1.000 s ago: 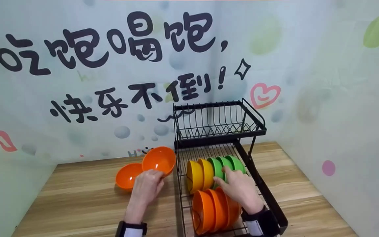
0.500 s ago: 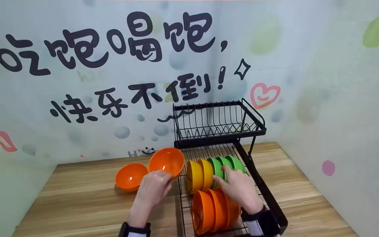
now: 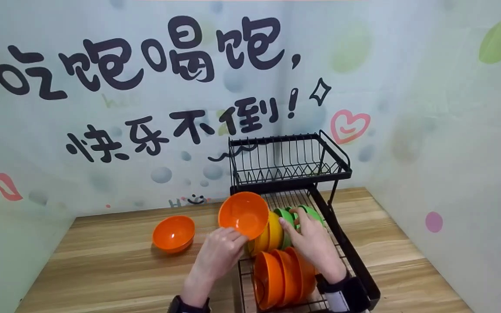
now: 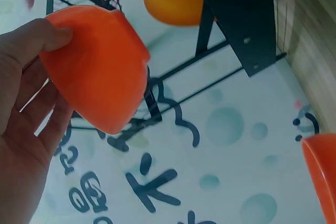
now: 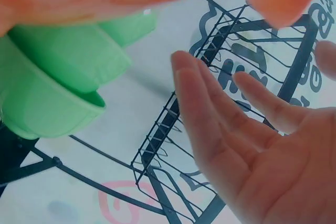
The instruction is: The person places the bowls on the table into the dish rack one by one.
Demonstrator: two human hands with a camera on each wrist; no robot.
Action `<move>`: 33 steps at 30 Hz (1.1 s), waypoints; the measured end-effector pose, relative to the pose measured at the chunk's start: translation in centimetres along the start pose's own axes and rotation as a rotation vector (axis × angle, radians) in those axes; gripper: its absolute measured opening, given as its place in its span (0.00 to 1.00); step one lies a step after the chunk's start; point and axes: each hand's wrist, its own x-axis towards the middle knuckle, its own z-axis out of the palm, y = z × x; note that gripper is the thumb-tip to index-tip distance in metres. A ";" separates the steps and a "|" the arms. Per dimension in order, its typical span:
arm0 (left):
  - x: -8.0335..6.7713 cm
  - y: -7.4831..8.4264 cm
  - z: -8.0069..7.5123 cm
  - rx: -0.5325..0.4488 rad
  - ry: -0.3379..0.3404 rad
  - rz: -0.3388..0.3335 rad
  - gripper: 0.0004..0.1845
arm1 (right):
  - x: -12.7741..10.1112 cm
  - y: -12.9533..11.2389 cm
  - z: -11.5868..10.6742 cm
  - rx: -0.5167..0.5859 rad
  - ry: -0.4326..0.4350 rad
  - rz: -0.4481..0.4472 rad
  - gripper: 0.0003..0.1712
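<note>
Over rack point(image 3: 346, 256): left hand point(image 3: 220, 256) grips orange bowl point(image 3: 244, 214).

Flat hand point(image 5: 252, 145) beside green bowls point(image 5: 58, 82)

At your twelve o'clock stands a pale wall point(image 3: 102, 165) with black lettering and a pink heart; the wooden tabletop point(image 3: 102, 265) spreads below; lighting seems even, perhaps diffuse.
</note>
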 end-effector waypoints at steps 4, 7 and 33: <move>0.3 0.8 0.4 0.010 0.024 0.052 0.09 | 0.0 -0.1 0.0 0.096 -0.027 0.011 0.28; 0.5 1.2 0.7 0.036 0.056 0.093 0.09 | 0.0 -0.2 0.1 0.160 -0.034 -0.015 0.26; 1.4 3.3 1.6 -0.063 0.213 0.193 0.03 | -0.1 -0.4 -0.4 0.388 0.006 -0.037 0.21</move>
